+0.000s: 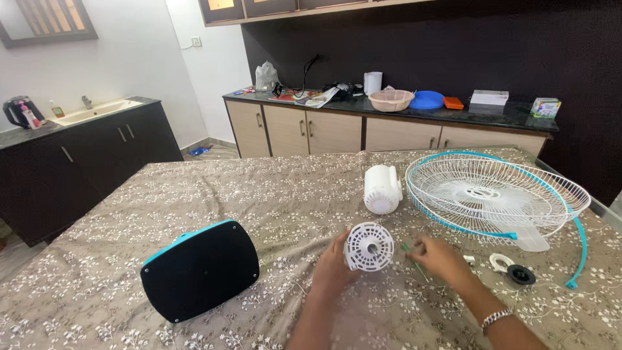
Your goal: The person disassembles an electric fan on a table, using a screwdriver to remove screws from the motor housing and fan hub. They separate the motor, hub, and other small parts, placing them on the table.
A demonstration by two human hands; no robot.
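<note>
Round white slotted plastic cover (pixel 368 246), low centre frame on the floral-cloth worktop (pixel 259 194). Left hand (pixel 334 264) fingers clamped on its edge, tilting it up. Right hand (pixel 439 258) fingers pinch a thin green screwdriver (pixel 412 258). White wire fan grille (pixel 495 194) right.

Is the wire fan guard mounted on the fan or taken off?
Taken off: the wire fan guard lies flat on the table, separate.
</note>
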